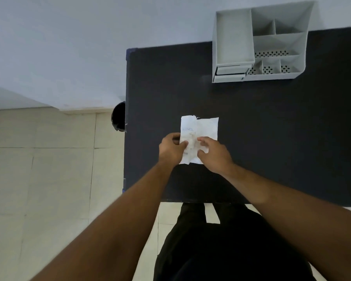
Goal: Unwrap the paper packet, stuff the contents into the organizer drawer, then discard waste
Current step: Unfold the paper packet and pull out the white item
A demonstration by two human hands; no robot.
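Observation:
A crumpled white paper packet (205,128) lies spread flat on the black table (272,128), with faint blue writing near its left edge. Pale contents (192,144) show at its middle, between my hands. My left hand (170,149) pinches the paper's left edge with thumb and fingers. My right hand (215,153) pinches the paper's lower right part, fingers curled onto it. The grey organizer (257,43) stands at the table's far side, its small drawer (230,71) at the lower left front.
A black round bin (119,116) stands on the floor by the table's left edge. Beige floor tiles lie to the left and in front. The table's near edge runs just in front of my legs.

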